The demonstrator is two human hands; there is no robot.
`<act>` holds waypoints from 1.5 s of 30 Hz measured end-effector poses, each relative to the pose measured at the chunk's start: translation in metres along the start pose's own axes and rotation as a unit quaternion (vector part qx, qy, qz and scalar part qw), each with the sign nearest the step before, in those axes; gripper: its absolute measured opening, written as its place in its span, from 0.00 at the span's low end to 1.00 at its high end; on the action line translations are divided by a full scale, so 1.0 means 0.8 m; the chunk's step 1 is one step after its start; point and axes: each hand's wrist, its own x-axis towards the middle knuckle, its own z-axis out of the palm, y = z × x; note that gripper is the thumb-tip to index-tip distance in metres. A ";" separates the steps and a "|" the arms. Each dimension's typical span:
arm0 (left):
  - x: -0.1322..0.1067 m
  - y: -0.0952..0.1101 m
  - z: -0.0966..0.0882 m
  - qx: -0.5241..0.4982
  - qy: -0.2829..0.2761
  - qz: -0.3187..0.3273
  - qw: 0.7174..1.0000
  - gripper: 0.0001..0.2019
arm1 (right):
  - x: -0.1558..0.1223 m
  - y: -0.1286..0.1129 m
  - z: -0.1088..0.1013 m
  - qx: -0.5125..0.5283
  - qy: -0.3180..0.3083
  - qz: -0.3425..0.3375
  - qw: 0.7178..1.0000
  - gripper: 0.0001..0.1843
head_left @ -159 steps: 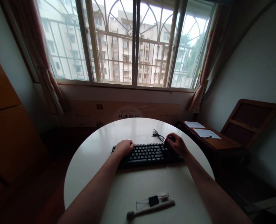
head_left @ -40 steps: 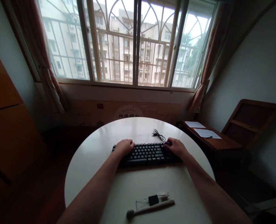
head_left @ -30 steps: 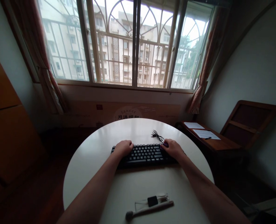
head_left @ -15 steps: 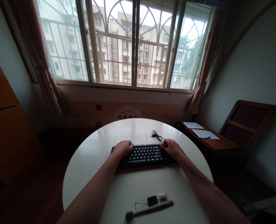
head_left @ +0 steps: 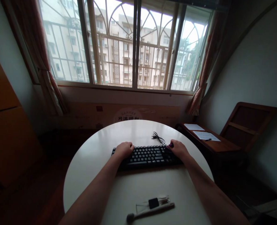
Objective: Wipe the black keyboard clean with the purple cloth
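A black keyboard (head_left: 147, 156) lies across the white round table, its keys facing up. Over its left part rests my left hand (head_left: 125, 150), fingers curled and closed on the keyboard. My right hand (head_left: 179, 149) is closed above the right end of the keys. Pinched in it is a small dark purple thing (head_left: 170, 145), mostly hidden by the fingers; its kind is not clear. Behind the keyboard lies a bundled black cable (head_left: 158, 137). Nearer to me are a toothbrush (head_left: 150, 211) with grey bristles and a small clear item with a black square (head_left: 153, 203).
The round white table (head_left: 89, 175) has a curved edge. To the right stands a wooden chair (head_left: 232, 145) with papers (head_left: 206, 136) and a pen on its seat. A long cardboard box (head_left: 82, 114) stands below the barred window, and an orange cabinet (head_left: 4, 140) is at the left.
My right hand has moved a little to the right along the keyboard, with the small purple thing still in its fingers. My left hand stays in place on the left part.
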 end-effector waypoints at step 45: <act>-0.002 0.002 -0.002 0.004 0.007 0.005 1.000 0.17 | -0.013 -0.031 -0.011 0.097 -0.039 -0.087 0.991 0.08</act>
